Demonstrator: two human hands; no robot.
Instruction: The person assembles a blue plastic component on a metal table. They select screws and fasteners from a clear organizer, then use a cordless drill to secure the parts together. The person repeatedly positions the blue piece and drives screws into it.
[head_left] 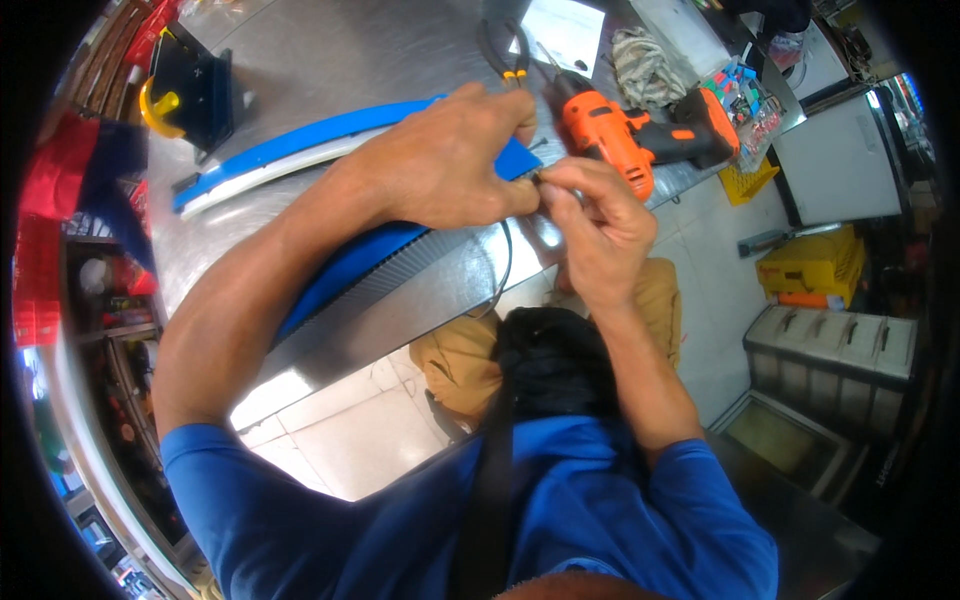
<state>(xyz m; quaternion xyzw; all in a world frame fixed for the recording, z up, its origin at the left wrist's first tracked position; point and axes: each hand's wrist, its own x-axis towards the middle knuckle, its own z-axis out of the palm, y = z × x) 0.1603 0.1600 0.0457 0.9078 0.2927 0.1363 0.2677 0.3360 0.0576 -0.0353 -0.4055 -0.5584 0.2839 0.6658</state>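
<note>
My left hand [445, 160] reaches over a long blue housing with a ribbed grey side [365, 262], fingers curled round its far end. Close against it, my right hand [605, 225] pinches at the same end, thumb and forefinger together. What lies between those fingertips is too small to make out. A thin dark cable [508, 262] hangs from there past the table edge. Behind the left forearm lies a second long strip, blue and white [290, 140]. Just right of my hands rests an orange and black cordless drill [610, 140], its bit pointing away from me.
Pliers with dark handles [492, 52], a white paper [562, 35] and a crumpled rag [645, 68] lie on the metal table [330, 50]. A dark blue stand with a yellow knob [190, 95] is at the far left. Yellow crates [815, 262] and drawers [835, 345] stand on the right.
</note>
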